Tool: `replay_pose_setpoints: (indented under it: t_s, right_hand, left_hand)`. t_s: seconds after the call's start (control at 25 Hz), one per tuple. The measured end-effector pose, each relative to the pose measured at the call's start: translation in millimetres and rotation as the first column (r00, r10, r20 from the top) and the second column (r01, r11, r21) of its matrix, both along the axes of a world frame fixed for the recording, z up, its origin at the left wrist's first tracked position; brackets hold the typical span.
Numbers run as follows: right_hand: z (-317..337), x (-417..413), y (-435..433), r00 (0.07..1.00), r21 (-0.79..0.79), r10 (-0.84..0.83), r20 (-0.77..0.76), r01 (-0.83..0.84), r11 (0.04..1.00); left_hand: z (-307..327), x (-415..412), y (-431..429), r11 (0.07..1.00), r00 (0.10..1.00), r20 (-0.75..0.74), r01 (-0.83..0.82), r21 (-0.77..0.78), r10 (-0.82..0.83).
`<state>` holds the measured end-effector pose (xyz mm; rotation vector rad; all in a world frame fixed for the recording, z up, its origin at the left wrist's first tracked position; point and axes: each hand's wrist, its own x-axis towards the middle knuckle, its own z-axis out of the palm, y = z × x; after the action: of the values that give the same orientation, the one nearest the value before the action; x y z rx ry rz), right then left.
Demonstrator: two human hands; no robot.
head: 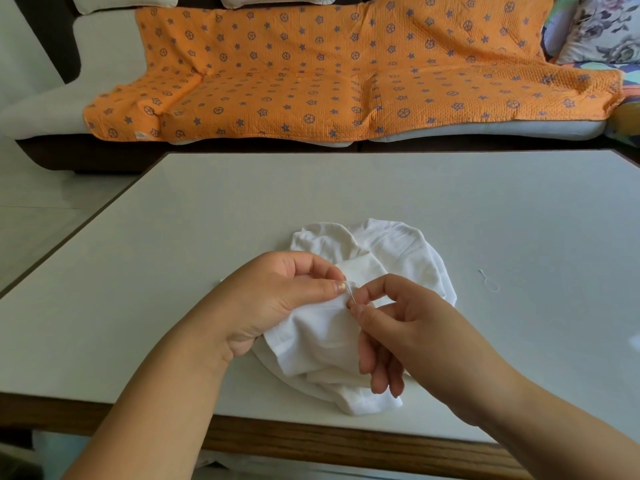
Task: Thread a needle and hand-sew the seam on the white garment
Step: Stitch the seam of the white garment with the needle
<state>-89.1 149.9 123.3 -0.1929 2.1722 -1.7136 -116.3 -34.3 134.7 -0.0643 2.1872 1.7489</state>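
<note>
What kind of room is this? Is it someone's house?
Probably a living room at home: a sofa draped with an orange patterned blanket, a flowered cushion at its end, and a white table in front.

garment on table near front edge, thread scrap right, sofa behind

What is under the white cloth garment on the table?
Around the crumpled white cloth garment only the pale flat tabletop shows. Whatever lies beneath it is covered by the fabric.
</note>
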Motion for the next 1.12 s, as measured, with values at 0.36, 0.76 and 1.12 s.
replay_pose_setpoints:
  t_s: [0.36, 0.76, 1.12]
  right_hand:
    - [-0.7, -2.0, 0.7, 1.000, 0.027, -0.001, 0.023, 0.000, 1.000]
    - [-5.1, -2.6, -2.6, 0.997, 0.022, -0.079, -0.016, 0.079, 0.997]
    - [-2.9, -2.5, -4.4, 0.987, -0.187, -0.157, 0.028, 0.160, 0.969]
  left_hand:
    - [-0.4, 0.9, 0.7, 0.999, 0.998, -0.049, 0.034, -0.002, -0.034]
    - [3.1, 5.7, 7.0, 0.991, 0.993, -0.106, 0.044, -0.127, -0.057]
    - [-0.3, 6.4, 12.4, 0.985, 0.984, -0.143, 0.089, -0.147, -0.110]
